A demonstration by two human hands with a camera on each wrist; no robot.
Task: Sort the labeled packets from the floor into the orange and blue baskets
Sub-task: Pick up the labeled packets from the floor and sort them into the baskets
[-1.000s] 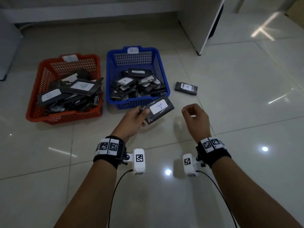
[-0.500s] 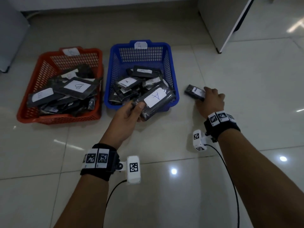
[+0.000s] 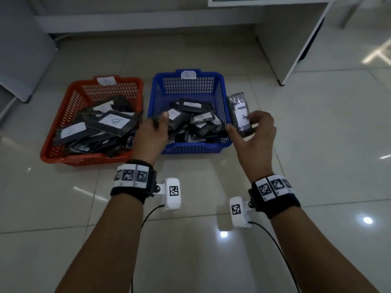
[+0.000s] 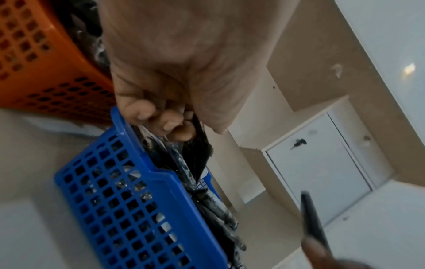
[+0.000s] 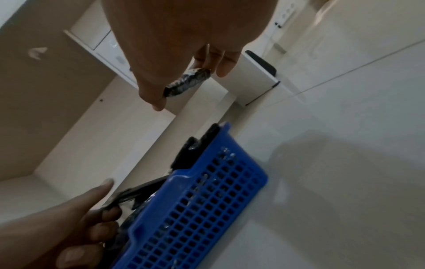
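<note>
Half a second ago the right hand (image 3: 255,134) was down on the floor at a packet beside the blue basket; now it holds that dark packet (image 3: 240,115) up, pinched between thumb and fingers, just right of the blue basket (image 3: 222,98). The left hand (image 3: 151,134) has come over the near left corner of the blue basket and still pinches a dark packet (image 3: 155,121), mostly hidden behind its fingers. From the head view, the blue basket has a tag marked A and holds a pile of dark packets with white labels. The orange basket (image 3: 69,102) sits right beside it, with a blurry tag that looks like a B and its own pile. Both stand on a shiny pale tile floor (image 3: 317,144), with white furniture behind.

From the left wrist, curled fingers (image 4: 147,112) pinch a thin dark packet over the blue rim. The picture is blurry.

From the right wrist, the packet's end (image 5: 187,81) shows between thumb and fingers, and its label is hidden. The blue basket (image 5: 207,200) lies below, and the left hand (image 5: 87,218) shows at the bottom edge.
</note>
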